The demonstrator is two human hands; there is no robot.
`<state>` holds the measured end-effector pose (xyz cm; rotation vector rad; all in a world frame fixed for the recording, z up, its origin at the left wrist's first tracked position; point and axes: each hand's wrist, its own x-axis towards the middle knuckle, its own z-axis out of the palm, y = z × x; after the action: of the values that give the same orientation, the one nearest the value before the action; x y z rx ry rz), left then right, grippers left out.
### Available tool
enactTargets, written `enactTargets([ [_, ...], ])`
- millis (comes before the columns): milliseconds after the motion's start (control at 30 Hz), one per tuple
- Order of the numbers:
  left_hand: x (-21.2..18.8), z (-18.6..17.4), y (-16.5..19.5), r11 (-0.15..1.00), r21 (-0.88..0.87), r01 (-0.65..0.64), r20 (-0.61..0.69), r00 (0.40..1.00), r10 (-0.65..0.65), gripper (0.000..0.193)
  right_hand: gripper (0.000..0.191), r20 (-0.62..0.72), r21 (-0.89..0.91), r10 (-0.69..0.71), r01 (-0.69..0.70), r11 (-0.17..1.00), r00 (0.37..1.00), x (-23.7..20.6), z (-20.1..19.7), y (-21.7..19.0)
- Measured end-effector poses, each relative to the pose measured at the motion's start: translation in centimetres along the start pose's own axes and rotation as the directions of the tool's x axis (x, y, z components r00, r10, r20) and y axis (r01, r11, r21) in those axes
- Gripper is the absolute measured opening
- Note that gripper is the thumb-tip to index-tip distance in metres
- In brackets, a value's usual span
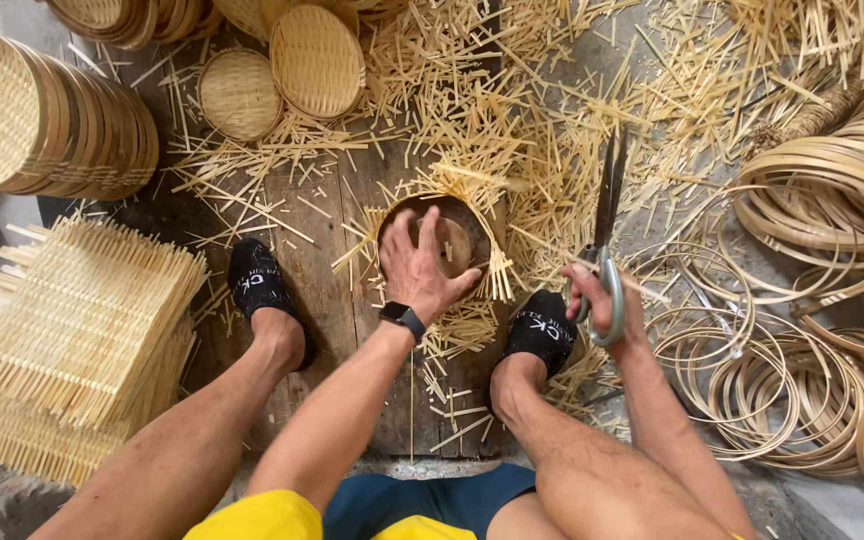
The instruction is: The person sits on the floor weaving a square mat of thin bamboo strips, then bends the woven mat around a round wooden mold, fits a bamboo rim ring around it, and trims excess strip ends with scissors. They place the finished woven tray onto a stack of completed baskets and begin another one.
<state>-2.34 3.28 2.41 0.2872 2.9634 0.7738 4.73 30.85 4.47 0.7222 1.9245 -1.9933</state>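
Knees and forearms are filling the bottom edge, and just past them your left hand (420,265) is pressing flat, fingers spread, into the half-made basket (437,240) sitting on the plank (322,300) between your two black shoes (257,285). Your right hand (602,300) is gripping tight around the one pair of scissors (605,230), blades pointing away. Those blades are hovering right of your pressing fingers; a slip could nick them, or untrimmed strip ends could jab your palm. Two small baskets (282,75) are lying beyond; the hoops (802,350) are too many to count.
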Motion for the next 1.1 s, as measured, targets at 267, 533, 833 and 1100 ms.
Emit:
enactTargets([
  [267,-0.5,1.7,-0.5,0.999,-0.005,0.046,-0.041,0.998,-0.046,0.109,0.043,0.094,-0.148,0.370,-0.355,0.923,0.924,-0.7,7.9,-0.7],
  [533,0.4,-0.3,-0.4,0.994,-0.103,0.041,0.094,0.995,-0.032,0.103,0.038,0.134,-0.450,-0.151,0.195,0.872,0.979,-1.0,4.8,-2.7],
  [833,-1.5,-1.8,-0.7,0.992,-0.034,-0.126,0.144,0.981,0.129,0.086,0.034,0.111,-0.188,0.101,-0.079,0.979,0.989,-1.3,8.9,-5.1],
  [1100,-1.4,-1.8,-1.0,0.995,-0.063,-0.073,0.166,0.983,0.083,0.085,0.053,0.185,-0.424,0.251,-0.153,0.893,0.950,0.3,4.8,-3.4],
])
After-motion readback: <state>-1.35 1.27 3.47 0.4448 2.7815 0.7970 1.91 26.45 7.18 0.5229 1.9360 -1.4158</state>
